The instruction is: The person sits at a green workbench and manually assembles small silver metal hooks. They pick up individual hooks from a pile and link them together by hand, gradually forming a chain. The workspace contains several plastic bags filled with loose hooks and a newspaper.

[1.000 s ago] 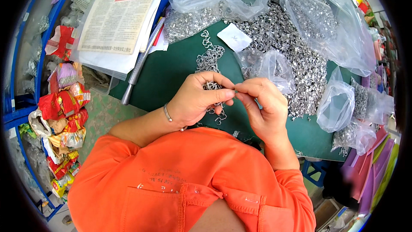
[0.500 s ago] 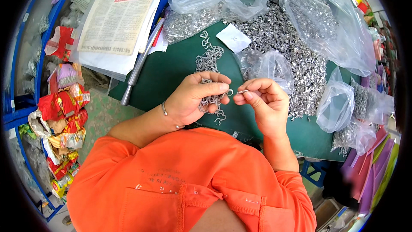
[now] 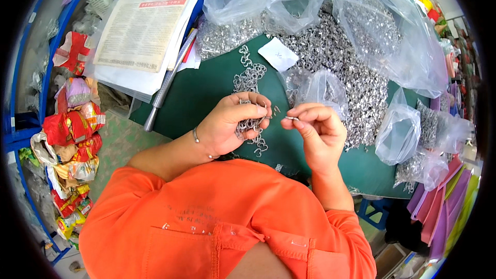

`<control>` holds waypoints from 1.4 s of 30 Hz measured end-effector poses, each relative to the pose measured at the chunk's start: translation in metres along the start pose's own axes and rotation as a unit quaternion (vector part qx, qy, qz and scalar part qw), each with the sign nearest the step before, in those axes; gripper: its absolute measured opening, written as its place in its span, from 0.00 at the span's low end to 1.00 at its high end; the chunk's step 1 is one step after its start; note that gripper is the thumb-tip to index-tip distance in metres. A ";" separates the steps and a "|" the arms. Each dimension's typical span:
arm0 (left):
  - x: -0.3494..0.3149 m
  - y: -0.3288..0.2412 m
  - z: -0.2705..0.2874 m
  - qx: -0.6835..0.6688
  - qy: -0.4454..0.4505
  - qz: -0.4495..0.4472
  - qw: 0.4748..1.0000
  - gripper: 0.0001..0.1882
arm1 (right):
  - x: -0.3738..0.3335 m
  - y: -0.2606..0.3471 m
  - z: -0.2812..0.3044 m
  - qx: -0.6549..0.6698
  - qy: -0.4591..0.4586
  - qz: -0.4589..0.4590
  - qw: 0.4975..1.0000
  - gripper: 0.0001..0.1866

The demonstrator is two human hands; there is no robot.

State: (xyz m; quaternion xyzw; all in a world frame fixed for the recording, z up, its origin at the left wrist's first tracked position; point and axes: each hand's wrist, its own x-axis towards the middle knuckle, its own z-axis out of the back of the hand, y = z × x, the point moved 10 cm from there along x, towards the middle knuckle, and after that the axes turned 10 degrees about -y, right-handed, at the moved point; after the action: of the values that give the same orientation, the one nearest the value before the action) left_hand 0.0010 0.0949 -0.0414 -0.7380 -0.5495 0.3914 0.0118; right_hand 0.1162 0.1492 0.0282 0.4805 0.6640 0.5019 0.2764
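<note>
Green tabletop [image 3: 206,82], chain [image 3: 250,123] half-hidden in left hand [image 3: 226,124]

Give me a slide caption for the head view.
Left hand holds a bunch of metal links, right hand pinches a small metal piece, over a green tabletop near heaped metal parts.

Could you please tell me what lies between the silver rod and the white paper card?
In the head view, a heap of curved metal pieces lies between the silver rod and white card, with green tabletop showing on either side.
</note>
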 end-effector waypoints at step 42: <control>0.002 -0.022 0.020 -0.043 0.018 -0.058 0.997 0.06 | 0.003 -0.050 -0.037 -0.633 0.139 0.159 0.745 0.11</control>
State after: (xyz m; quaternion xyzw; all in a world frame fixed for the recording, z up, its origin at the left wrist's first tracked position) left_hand -0.0284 0.0968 -0.0460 -0.7115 -0.6075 0.3528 0.0125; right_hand 0.0652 0.1354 -0.0055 0.2185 0.1385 0.9048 0.3384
